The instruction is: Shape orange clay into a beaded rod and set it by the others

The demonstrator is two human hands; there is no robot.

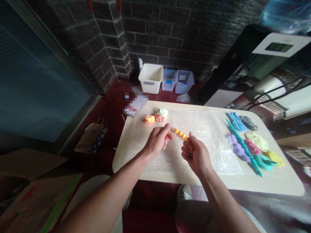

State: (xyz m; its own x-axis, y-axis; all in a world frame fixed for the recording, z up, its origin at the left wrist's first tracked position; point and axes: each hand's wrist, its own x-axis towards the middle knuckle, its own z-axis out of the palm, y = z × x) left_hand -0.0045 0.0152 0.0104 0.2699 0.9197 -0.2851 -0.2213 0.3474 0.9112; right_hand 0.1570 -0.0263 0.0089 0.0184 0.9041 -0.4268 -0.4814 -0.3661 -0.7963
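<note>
A short twisted roll of orange modelling clay (180, 133) is held up over the table. My right hand (195, 152) is closed, with its thumb and curled fingers pinching the roll's right end. Beside the roll's left end is my left hand (159, 139), its thumb and fingers drawn together. Whether anything is between those fingertips is hidden. Below both hands lies a sheet of bubble wrap (155, 161). Just beyond my left hand sit an orange ridged lump (150, 119), a salmon-pink lump (160, 117) and a pale green lump (163, 112).
On the table's (286, 181) right side lie several coloured clay pieces, among them a blue one (235, 121), a purple one (237, 147) and a long teal twisted stick (244, 147). A white bin (150, 82) and two clear boxes stand behind. A paper bag (89, 137) is at left.
</note>
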